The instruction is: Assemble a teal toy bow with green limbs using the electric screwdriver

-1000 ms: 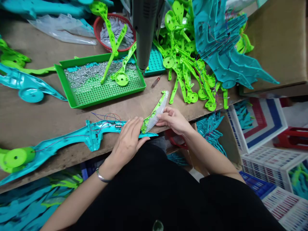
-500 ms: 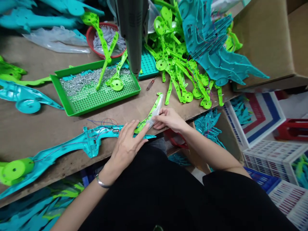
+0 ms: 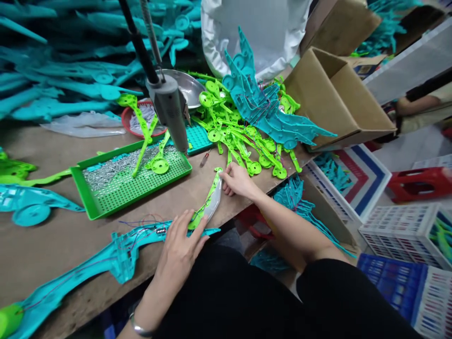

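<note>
My left hand (image 3: pixel 181 247) lies flat with fingers stretched out, across the right end of a long teal plastic shell (image 3: pixel 95 262) and the lower end of a narrow green plastic strip (image 3: pixel 212 189). Along the strip's right side sits a translucent curved blade-shaped piece (image 3: pixel 213 202). My right hand (image 3: pixel 237 181) is closed, thumb and fingertips pinching the upper part of the translucent piece near the strip's tip. Thin red and blue wires run along the teal shell to a small metal part (image 3: pixel 161 231) beside my left fingers.
Beyond lies a green perforated tray (image 3: pixel 141 200) of screws, near a hanging electric screwdriver (image 3: pixel 173 113) and a small red-handled screwdriver (image 3: pixel 204 159). Green parts (image 3: pixel 243 136) and teal shells (image 3: pixel 268 113) pile at the back right, beside a cardboard box (image 3: pixel 328 99). Crates (image 3: pixel 399 235) stand right.
The head view has tilted up, showing more of the back. My right hand has slid up the translucent piece toward its tip. My left hand stays spread over the lower end.
</note>
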{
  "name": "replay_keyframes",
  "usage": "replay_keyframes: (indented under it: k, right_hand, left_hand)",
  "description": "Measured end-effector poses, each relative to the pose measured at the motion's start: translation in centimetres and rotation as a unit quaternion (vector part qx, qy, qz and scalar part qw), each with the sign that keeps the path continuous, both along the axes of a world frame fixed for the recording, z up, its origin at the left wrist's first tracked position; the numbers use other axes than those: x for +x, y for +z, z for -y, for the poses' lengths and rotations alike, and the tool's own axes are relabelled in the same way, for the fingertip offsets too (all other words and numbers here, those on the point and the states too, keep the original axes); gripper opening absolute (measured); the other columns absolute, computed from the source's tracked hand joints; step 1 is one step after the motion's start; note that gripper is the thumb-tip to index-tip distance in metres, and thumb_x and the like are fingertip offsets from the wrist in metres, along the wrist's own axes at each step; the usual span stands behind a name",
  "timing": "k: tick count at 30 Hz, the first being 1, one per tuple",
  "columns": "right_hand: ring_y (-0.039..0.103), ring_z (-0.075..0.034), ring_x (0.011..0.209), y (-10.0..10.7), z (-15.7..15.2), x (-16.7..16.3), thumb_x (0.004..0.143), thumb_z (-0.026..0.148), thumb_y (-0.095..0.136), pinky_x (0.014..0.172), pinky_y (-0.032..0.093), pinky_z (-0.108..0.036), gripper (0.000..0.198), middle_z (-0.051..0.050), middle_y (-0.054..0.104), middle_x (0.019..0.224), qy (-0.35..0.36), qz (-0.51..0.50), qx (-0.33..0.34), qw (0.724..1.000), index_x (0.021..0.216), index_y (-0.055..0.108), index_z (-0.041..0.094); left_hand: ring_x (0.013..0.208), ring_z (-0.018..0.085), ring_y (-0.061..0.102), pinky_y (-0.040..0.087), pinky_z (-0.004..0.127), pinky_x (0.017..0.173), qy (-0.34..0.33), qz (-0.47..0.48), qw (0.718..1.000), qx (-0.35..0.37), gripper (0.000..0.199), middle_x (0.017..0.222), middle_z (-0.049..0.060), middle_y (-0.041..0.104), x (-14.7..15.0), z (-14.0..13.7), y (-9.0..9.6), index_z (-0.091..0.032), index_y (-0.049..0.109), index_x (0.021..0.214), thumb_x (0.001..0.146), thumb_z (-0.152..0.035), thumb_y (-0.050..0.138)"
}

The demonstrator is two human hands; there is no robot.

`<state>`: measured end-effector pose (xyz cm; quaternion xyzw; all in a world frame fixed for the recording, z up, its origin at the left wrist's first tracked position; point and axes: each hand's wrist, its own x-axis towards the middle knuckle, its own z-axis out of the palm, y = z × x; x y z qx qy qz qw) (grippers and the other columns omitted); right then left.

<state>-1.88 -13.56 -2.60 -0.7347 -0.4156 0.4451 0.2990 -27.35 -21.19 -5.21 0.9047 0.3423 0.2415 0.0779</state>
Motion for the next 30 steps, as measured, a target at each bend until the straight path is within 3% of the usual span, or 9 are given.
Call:
replay_keyframes:
  k: [6,9,12,16,20,25,28,30]
  right_hand:
    - [0.055,-0.012,0.033,0.4,-0.8,0.3,0.091,0.027,0.063,0.032,0.037,-0.02,0.022,0.003,0.063,0.047,0.022,-0.005,-0.051,0.998,0.08,0.044,0.023]
    - [0.059,-0.013,0.045,1.4,-1.1,2.1,0.091,0.033,0.059,0.046,0.045,-0.024,0.02,0.003,0.064,0.054,-0.022,0.1,0.054,0.993,0.079,0.048,0.022]
    - [0.065,-0.017,0.068,2.5,-1.0,4.6,0.09,0.033,0.056,0.069,0.05,-0.031,0.013,-0.002,0.069,0.072,-0.091,0.254,0.163,0.949,0.085,0.055,0.021]
    - [0.066,-0.025,0.087,2.5,0.2,5.8,0.084,0.025,0.055,0.081,0.049,-0.037,0.015,-0.008,0.072,0.094,-0.041,0.362,0.126,0.923,0.098,0.06,0.019]
    - [0.065,-0.031,0.096,0.8,1.1,4.8,0.081,0.027,0.06,0.082,0.049,-0.04,0.028,-0.014,0.071,0.105,0.013,0.431,0.102,0.896,0.107,0.06,0.017]
    - [0.067,-0.027,0.089,-0.7,0.9,4.9,0.085,0.024,0.052,0.083,0.05,-0.038,0.028,-0.014,0.072,0.098,-0.02,0.4,0.146,0.904,0.109,0.063,0.015]
    - [0.067,-0.022,0.081,-0.5,1.6,5.8,0.088,0.028,0.05,0.082,0.051,-0.036,0.026,-0.009,0.073,0.092,-0.039,0.312,0.227,0.922,0.108,0.064,0.017]
    - [0.067,-0.019,0.081,0.1,2.5,6.2,0.092,0.033,0.05,0.083,0.051,-0.034,0.026,-0.006,0.073,0.091,-0.007,0.229,0.278,0.933,0.11,0.064,0.019]
  left_hand:
    - [0.126,0.036,0.058,0.052,0.054,0.102,0.008,-0.001,1.0,-0.015,0.043,0.136,0.021,0.057,0.0,0.1,-0.2,-0.022,0.059,0.135,0.093,-0.025,0.063]
    - [0.126,0.036,0.058,0.052,0.055,0.102,0.008,0.011,1.0,-0.018,0.043,0.135,0.021,0.058,0.0,0.0,-0.4,-0.022,0.059,0.135,0.093,-0.025,0.062]
    - [0.127,0.036,0.057,0.052,0.055,0.102,0.005,0.016,1.0,-0.021,0.043,0.135,0.021,0.057,-0.1,0.0,-0.5,-0.021,0.06,0.135,0.092,-0.025,0.063]
    - [0.128,0.037,0.057,0.051,0.056,0.103,0.003,0.018,0.999,-0.035,0.043,0.136,0.021,0.058,-0.2,0.0,-0.5,-0.022,0.059,0.137,0.093,-0.026,0.061]
    - [0.129,0.037,0.057,0.051,0.057,0.104,0.0,0.012,0.999,-0.045,0.045,0.139,0.02,0.058,-0.1,0.0,-0.5,-0.024,0.057,0.139,0.095,-0.027,0.059]
    - [0.133,0.037,0.054,0.053,0.056,0.103,-0.016,0.025,0.999,-0.033,0.06,0.143,0.023,0.052,-0.3,0.0,0.9,-0.023,0.043,0.149,0.093,-0.027,0.063]
    - [0.137,0.036,0.05,0.051,0.054,0.106,-0.021,0.056,0.998,-0.017,0.073,0.142,0.022,0.052,-0.8,0.0,2.7,-0.021,0.032,0.155,0.091,-0.021,0.066]
    - [0.138,0.035,0.049,0.051,0.054,0.108,-0.009,0.082,0.996,0.014,0.079,0.141,0.02,0.054,-1.1,0.1,3.9,-0.021,0.03,0.156,0.088,-0.014,0.068]
